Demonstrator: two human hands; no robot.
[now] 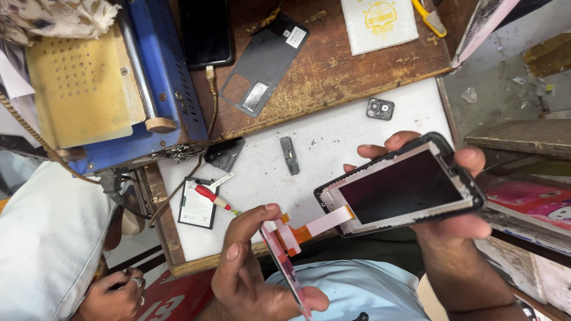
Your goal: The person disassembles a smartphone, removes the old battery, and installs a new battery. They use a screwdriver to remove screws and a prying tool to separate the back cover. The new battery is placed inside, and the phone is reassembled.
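The right hand [440, 196] is cradling a phone frame [401, 184] from beneath, fingers curling over its far edge and thumb lying along its near edge, so the grasp is closed on it. The frame is serving as a shallow tray, with a dark panel sitting inside its black rim. From the frame's nine o'clock end a pale ribbon cable [324, 222] is running toward eight o'clock, down to a thin display panel [285, 261] seen almost edge-on. The left hand [250, 273] is pinching that panel, index finger on its upper end and thumb beneath it, so the panel is lying at about eight o'clock from the frame, well inside the left grip.

On the white mat [333, 131], a small dark connector strip [289, 155] is lying at eleven o'clock from the left hand, and a camera module [380, 109] at twelve o'clock from the frame. A red-handled tool [208, 194] is resting across a battery [198, 205] at ten o'clock. A grey back cover [264, 62] is lying on the wooden bench [333, 65], beside a blue machine [119, 83]. Another person's hand [116, 294] is showing at the lower left. Nothing is lying between the two hands but the cable.
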